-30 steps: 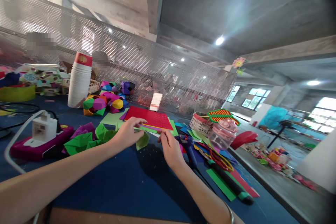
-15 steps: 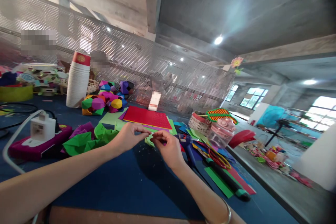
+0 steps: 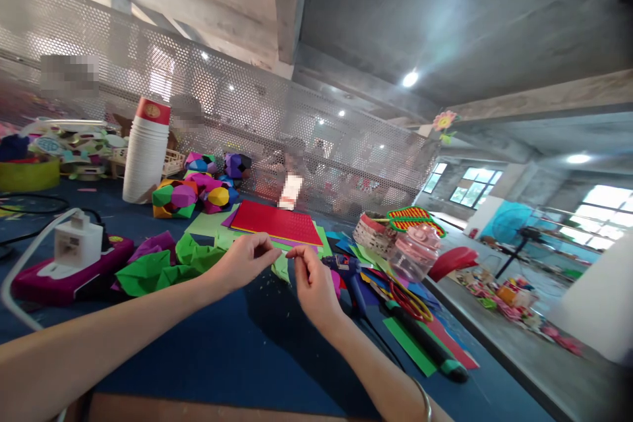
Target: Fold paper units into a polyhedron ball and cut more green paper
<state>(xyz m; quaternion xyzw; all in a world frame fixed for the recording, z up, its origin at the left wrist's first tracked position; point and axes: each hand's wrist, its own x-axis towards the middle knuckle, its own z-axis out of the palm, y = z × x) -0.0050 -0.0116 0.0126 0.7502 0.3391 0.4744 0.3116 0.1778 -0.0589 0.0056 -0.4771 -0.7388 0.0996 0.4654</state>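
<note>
My left hand and my right hand hover over the blue table, fingertips pinched and facing each other with a narrow gap between. Whatever they pinch is too small to make out. Behind the fingertips lies a pale green paper piece. A stack of red sheets is just beyond. Crumpled green paper lies left of my left hand, and a blue glue gun rests right of my right hand.
At the left are a purple power strip with a white plug and a tall cup stack. Colourful paper balls stand behind. To the right are a clear jar, a black-handled tool and paper strips.
My right hand has turned slightly, its fingers pointing more upward. The pale green piece behind the fingertips shows more. The view has shifted a little.
</note>
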